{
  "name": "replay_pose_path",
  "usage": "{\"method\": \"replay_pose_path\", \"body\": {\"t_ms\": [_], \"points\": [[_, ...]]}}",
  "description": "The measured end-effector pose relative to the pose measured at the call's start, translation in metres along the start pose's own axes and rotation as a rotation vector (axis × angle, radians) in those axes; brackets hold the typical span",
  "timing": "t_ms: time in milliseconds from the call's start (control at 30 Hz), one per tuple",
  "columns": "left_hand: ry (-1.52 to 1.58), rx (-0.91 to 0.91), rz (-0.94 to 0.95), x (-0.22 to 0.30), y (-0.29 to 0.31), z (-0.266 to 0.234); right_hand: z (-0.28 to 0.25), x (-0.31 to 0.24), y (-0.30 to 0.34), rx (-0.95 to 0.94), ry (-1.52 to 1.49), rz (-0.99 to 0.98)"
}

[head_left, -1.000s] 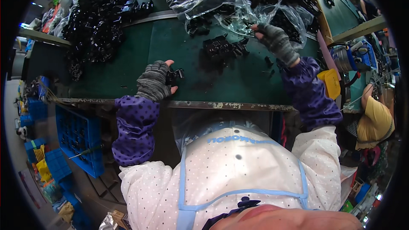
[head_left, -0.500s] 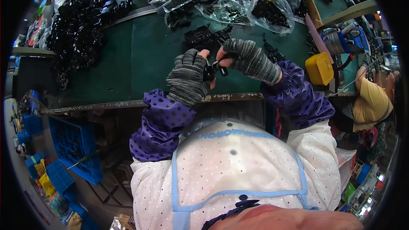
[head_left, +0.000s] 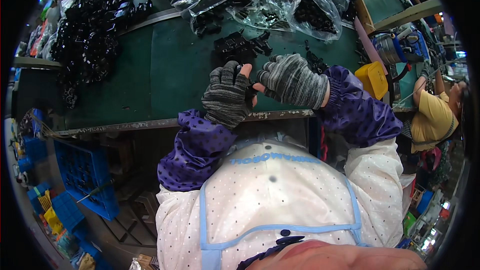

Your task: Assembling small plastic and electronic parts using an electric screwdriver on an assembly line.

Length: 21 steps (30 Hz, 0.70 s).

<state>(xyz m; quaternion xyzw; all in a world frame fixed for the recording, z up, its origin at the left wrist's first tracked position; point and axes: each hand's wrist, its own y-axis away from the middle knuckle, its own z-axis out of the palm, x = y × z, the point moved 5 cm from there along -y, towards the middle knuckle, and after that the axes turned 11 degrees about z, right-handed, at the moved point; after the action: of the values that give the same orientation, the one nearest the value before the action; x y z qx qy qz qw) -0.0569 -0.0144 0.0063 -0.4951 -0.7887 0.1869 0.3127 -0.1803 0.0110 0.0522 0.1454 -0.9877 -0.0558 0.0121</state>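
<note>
My left hand (head_left: 227, 94), in a grey-black striped fingerless glove, is closed around a small black part (head_left: 251, 90) just above the bench's near edge. Most of that part is hidden by the fingers. Close beside it on the right, my right hand (head_left: 296, 81) in a matching glove has its fingers curled in, its thumb reaching to the black part. What lies inside the right fingers is hidden. Just beyond both hands, a cluster of black parts (head_left: 235, 45) lies on the green bench top (head_left: 175, 70). More black pieces (head_left: 315, 62) lie behind the right hand.
Clear plastic bags (head_left: 320, 22) with black parts spread along the back. A large heap of black parts (head_left: 87, 45) covers the bench's left. At right stand a yellow container (head_left: 371, 80) and a wire spool (head_left: 389, 50); a person in yellow (head_left: 434, 117) is beyond. A blue crate (head_left: 87, 177) is lower left.
My right hand has turned and its fingers have curled in, covering the black part more. The metal-ended tool hanging at the upper right is out of view. The whole view has shifted slightly.
</note>
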Motion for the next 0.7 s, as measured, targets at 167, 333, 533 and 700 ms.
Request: {"method": "replay_pose_path", "body": {"t_ms": [167,333,533,700], "points": [[-0.029,0.004,0.002,-0.001,0.005,0.0,-0.002,-0.009,0.001,0.092,0.032,-0.098],[-0.039,-0.023,0.021,0.0,0.004,-0.002,-0.006,-0.007,-0.001,0.096,0.025,-0.138],[-0.046,-0.008,0.02,0.002,0.004,-0.003,0.001,-0.003,-0.004,-0.095,0.051,-0.005],[0.053,0.032,-0.011,-0.002,0.005,-0.001,-0.088,0.039,0.007,0.87,-0.17,-0.079]]}}
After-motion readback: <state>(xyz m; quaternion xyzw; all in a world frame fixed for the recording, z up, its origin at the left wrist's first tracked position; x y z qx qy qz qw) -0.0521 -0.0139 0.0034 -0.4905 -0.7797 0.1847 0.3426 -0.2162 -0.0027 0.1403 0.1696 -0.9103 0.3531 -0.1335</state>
